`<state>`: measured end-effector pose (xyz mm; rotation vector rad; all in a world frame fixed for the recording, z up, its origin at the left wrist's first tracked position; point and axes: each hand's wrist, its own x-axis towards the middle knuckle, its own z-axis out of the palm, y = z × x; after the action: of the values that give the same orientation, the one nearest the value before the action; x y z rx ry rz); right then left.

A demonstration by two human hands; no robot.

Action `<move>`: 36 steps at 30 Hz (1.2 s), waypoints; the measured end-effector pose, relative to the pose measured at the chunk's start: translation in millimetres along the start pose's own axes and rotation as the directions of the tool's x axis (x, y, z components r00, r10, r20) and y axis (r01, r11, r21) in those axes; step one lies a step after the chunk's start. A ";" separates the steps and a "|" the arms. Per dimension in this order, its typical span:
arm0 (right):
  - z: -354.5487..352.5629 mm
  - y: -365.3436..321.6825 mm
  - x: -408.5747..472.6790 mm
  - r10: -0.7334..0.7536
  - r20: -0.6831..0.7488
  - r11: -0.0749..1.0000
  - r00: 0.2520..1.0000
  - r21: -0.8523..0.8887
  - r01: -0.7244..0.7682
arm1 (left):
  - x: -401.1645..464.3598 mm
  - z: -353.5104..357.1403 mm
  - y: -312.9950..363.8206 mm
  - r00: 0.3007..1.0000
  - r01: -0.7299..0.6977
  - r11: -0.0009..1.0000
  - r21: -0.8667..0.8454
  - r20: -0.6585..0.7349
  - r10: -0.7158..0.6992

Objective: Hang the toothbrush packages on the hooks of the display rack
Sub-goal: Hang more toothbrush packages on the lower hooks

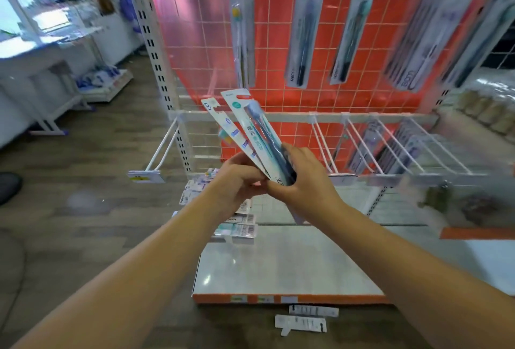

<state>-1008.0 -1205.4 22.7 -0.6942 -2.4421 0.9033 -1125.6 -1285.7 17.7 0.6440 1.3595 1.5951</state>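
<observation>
1. Head view, hands: we see both hands meeting low in front of the display rack. The left hand has its fingers curled under a fanned bundle of toothbrush packages; the right hand grips the same bundle from the other side, thumb low, fingers wrapped over the front pack.
2. Head view, bundle: the packs tilt up and to the left, their hang-tab ends topmost, in front of the rack's middle crossbar. The exact number of packs we cannot tell.
3. Head view, upper row: hung packages dangle from the top hooks against the orange grid panel, several side by side, more stacked at the right.
4. Head view, lower row: white lower hooks jut forward from the crossbar; some at the right carry packs, one at the far left, a bare hook, carries only a price tag.
5. Head view, base: loose packages lie on the base shelf below the hands; two floor packs lie on the wooden floor just in front of the shelf.
</observation>
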 end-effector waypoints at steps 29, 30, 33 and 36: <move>-24.9 34.0 -5.0 0.082 -0.257 0.996 0.963 -0.005 -0.087 | 1.1 -0.1 20.9 0.990 -0.081 0.979 0.186 -0.096 0.100; -26.0 36.1 -5.1 0.084 -0.255 0.996 0.963 0.000 -0.087 | 1.2 1.4 21.4 0.987 -0.091 0.977 0.195 -0.112 0.114; -30.9 41.1 -5.6 0.089 -0.244 0.996 0.966 0.017 -0.087 | 1.8 6.5 22.0 0.976 -0.099 0.972 0.215 -0.172 0.137; -37.4 45.6 -6.4 0.084 -0.235 0.996 0.968 0.027 -0.080 | 4.4 11.8 21.0 0.972 -0.080 0.972 0.221 -0.198 0.125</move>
<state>-968.6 -1161.7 15.5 -0.8510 -2.2071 0.8203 -1124.1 -1275.7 40.0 0.6969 1.6935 1.6509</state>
